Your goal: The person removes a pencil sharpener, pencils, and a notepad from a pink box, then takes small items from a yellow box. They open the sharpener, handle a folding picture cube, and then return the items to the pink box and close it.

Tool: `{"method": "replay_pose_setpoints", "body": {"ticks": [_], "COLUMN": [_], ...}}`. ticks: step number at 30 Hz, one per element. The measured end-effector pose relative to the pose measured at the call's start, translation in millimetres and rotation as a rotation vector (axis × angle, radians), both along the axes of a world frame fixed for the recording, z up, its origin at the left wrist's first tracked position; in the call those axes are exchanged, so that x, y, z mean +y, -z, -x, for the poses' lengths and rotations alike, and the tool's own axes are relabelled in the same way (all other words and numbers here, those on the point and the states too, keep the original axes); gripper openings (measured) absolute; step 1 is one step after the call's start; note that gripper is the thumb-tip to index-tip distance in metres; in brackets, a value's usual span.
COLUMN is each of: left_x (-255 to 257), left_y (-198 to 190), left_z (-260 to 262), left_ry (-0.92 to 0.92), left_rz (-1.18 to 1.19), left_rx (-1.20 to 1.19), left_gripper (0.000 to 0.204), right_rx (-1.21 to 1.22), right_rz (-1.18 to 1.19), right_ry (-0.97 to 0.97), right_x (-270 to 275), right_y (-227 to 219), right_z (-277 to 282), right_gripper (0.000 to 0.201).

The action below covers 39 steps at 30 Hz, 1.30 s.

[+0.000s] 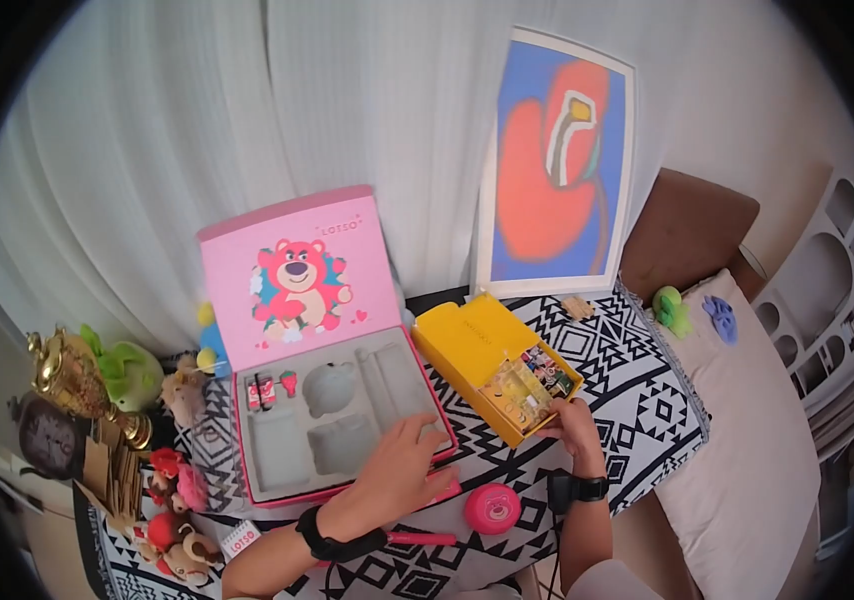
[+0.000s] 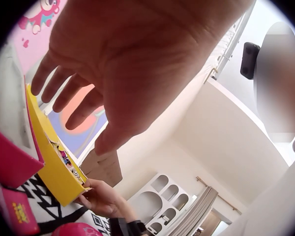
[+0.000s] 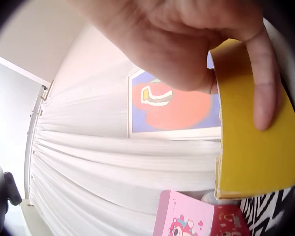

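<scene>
My right hand (image 1: pixel 575 430) grips the near right end of a yellow cardboard box (image 1: pixel 467 345). In the right wrist view a finger (image 3: pixel 266 105) lies along the outer yellow wall and the thumb is by its edge. The box's lid flap is up, and small colourful printed items (image 1: pixel 547 370) show inside. My left hand (image 1: pixel 392 470) hovers over the front right of an open pink gift box (image 1: pixel 247 465), palm facing down, fingers extended and holding nothing. That box has a grey moulded insert (image 1: pixel 282 450) with several hollows, and a bear is printed on its raised lid (image 1: pixel 297 220).
A round pink case (image 1: pixel 493 508) and a pink stick-like item (image 1: pixel 422 538) lie in front. Plush toys (image 1: pixel 172 540), a small LOTSO calendar (image 1: pixel 240 538) and a gold trophy (image 1: pixel 82 385) stand left. A framed picture (image 1: pixel 557 170) leans behind the patterned cloth (image 1: pixel 637 400).
</scene>
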State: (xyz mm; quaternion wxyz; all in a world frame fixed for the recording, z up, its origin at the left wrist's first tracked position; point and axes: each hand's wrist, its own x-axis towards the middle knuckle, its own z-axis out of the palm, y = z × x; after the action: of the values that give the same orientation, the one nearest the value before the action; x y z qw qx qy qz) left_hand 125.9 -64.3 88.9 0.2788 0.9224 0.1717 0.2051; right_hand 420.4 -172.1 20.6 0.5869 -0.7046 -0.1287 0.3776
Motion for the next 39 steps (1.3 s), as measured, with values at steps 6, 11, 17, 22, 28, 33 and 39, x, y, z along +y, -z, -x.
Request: {"method": "replay_pose_setpoints", "body": {"ticks": [6, 11, 17, 22, 28, 33, 39], "left_x": [-30.7, -55.7, -63.4, -78.5, -80.4, -74.8, -70.3], "left_y": [-6.9, 8.2, 40.6, 66.8, 88.7, 100.9, 97.3], "left_z": [45.8, 60.5, 52.2, 45.8, 46.9, 46.0, 46.3], "left_ry": [-0.014, 0.007, 0.062, 0.182, 0.234, 0.25, 0.197], "left_rz": [0.088, 0.207, 0.34, 0.309, 0.135, 0.164, 0.254], "left_rx": [0.048, -0.034, 0.046, 0.087, 0.038, 0.003, -0.052], "left_gripper": [0.041, 0.037, 0.018, 0.022, 0.023, 0.019, 0.014], "right_rx": [-0.077, -0.655, -1.016, -1.132, -1.308, -0.989, -0.517], "right_rz": [-0.077, 0.581, 0.327, 0.484, 0.442, 0.388, 0.157], "right_ry": [0.002, -0.119, -0.236, -0.499, -0.352, -0.443, -0.31], "right_x": [4.5, -11.0, 11.9, 38.4, 48.1, 52.6, 34.3], "right_y": [3.7, -16.7, -55.7, -31.0, -18.5, -37.0, -52.3], "right_z": [48.8, 38.0, 45.5, 46.1, 45.9, 28.2, 4.1], "right_gripper": [0.041, 0.057, 0.042, 0.057, 0.069, 0.056, 0.044]}}
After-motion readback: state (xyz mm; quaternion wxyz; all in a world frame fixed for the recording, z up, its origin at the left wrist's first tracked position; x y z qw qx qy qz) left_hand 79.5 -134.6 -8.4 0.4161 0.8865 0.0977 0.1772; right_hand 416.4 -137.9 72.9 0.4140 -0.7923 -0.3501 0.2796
